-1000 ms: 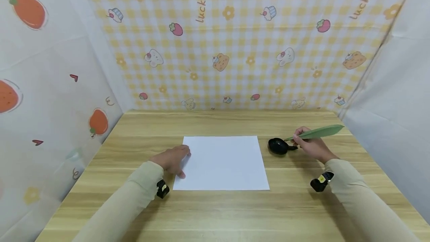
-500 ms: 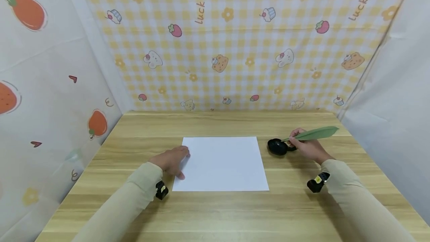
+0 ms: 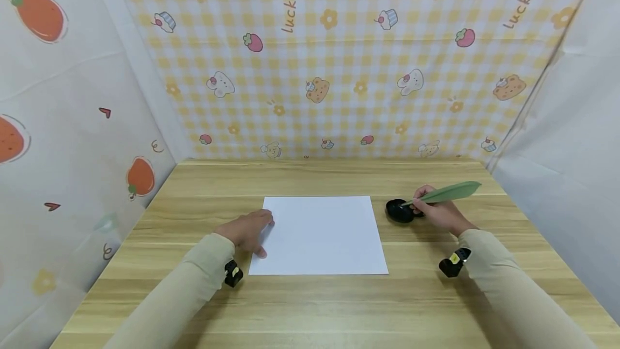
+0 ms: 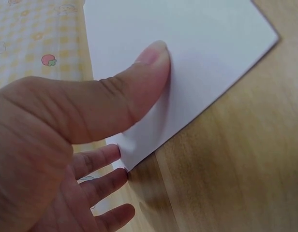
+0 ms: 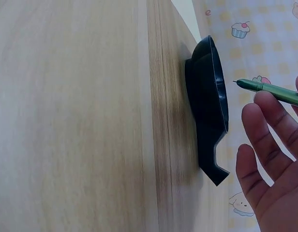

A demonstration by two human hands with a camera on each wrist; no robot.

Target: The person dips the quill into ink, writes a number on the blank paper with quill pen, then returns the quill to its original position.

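A white sheet of paper (image 3: 322, 236) lies flat on the table. My left hand (image 3: 247, 232) rests over its left edge, thumb and fingers spread. In the left wrist view the thumb (image 4: 151, 63) is on the sheet, with the other fingers by its corner. To the right of the sheet sits a small black dish with a short bent handle (image 3: 399, 211). My right hand (image 3: 441, 214) pinches a green leaf-shaped pen (image 3: 452, 192) whose point overlaps the dish in the head view. The right wrist view shows the pen's thin dark tip (image 5: 238, 82) beside the dish's opening.
Everything lies on a wooden table (image 3: 310, 311). A yellow checked cloth with printed figures (image 3: 290, 69) hangs along the back, and white cloths (image 3: 72, 96) close off both sides. Each wrist carries a small black camera.
My right hand has moved left with the leaf-shaped pen, bringing its tip over the black dish. The left hand and the paper have stayed in place.
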